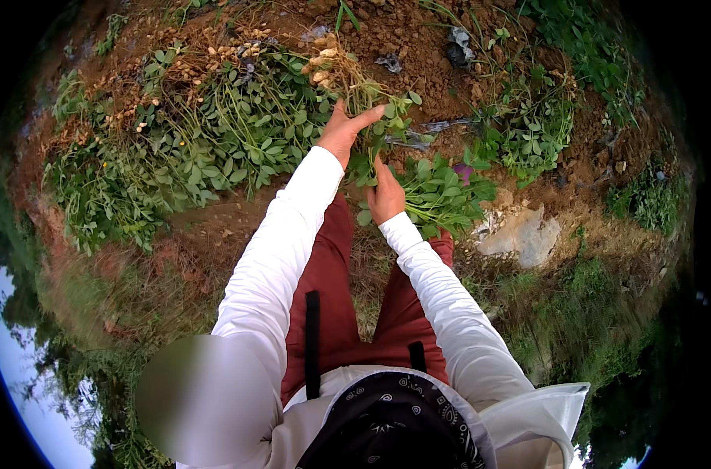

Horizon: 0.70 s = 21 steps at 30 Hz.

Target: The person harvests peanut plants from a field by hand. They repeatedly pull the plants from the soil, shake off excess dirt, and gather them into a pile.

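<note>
A peanut plant [363,95] is in front of me, its roots and pale pods [322,69] toward the far side. Round its stems, just below the pods, my left hand [343,134] is closed, thumb laid across them. Nearer to me, my right hand [386,195] is closed against the plant's leafy part, its fingertips partly hidden by leaves. Just right of that hand, a leafy green bunch [445,194] spreads out; whether it joins the held plant I cannot tell.
A wide heap of pulled peanut plants [207,133] lies on the left, pods at its far edge. More green plants [535,125] lie on the right, on reddish-brown soil [426,66]. Dark plastic scraps [459,47] lie on the soil, and a pale rock [524,237] sits at right.
</note>
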{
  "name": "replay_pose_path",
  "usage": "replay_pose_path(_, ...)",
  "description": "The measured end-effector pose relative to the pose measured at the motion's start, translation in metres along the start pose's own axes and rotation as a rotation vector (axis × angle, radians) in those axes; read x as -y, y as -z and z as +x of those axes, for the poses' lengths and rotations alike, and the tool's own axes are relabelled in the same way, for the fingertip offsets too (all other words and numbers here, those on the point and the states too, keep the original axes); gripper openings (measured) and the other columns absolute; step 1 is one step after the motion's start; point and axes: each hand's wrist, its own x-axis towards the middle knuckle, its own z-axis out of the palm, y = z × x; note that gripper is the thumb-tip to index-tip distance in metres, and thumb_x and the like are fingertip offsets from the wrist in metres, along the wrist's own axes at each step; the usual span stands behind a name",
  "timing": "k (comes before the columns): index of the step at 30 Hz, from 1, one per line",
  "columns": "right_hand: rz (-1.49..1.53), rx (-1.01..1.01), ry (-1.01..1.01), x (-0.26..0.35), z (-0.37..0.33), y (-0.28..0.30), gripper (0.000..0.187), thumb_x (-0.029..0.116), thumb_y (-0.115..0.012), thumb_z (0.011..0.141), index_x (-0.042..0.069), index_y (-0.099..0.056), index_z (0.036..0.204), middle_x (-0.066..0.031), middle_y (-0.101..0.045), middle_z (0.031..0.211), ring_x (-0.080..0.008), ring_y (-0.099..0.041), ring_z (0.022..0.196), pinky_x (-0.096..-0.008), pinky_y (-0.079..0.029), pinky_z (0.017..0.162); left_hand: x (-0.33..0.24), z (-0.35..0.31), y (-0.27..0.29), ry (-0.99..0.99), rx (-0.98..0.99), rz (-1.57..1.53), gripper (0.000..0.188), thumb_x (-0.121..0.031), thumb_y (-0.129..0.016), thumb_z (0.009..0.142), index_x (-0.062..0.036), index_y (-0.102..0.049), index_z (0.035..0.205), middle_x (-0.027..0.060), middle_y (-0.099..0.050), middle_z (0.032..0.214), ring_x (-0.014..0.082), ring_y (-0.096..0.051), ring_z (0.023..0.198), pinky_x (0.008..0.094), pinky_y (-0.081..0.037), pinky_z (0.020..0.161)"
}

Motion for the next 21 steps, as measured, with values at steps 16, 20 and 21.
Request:
replay_pose_path(16,1.103,0.148,-0.362,0.058,0.119,0.098,0.098,0.030,-0.070,0.082,0.018,0.001,0.148,-0.0205,-0.030,0.142,-0.0307,-0.043,0.125,-0.0469,-0.043,0.095,-0.043,-0.082,0.047,-0.830,-0.247,1.468,0.074,0.000,-0.069,0.068,-0.0239,-0.046,0.134,0.0104,-0.053,0.090,0.0300,-0.055,0.075,0.0416,-0.043,0.069)
replay_pose_path(20,0.750,0.082,-0.092,0.058,0.153,0.078,0.075,0.026,-0.073,0.079,0.012,-0.032,0.140,-0.0199,-0.046,0.128,-0.0265,-0.054,0.111,-0.0378,-0.053,0.079,-0.054,-0.093,0.050,-0.888,-0.302,1.601,0.083,0.008,-0.066,0.062,-0.0269,-0.045,0.135,0.0086,-0.051,0.087,0.0282,-0.055,0.077,0.0403,-0.041,0.073)
replay_pose_path(21,0.860,0.081,-0.169,0.078,0.154,0.086,0.064,0.025,-0.071,0.080,0.010,-0.040,0.134,-0.0174,-0.052,0.121,-0.0243,-0.057,0.106,-0.0353,-0.054,0.075,-0.057,-0.096,0.055,-0.862,-0.323,1.625,0.084,0.008,-0.066,0.062,-0.0271,-0.045,0.135,0.0085,-0.051,0.088,0.0281,-0.055,0.077,0.0404,-0.041,0.073)
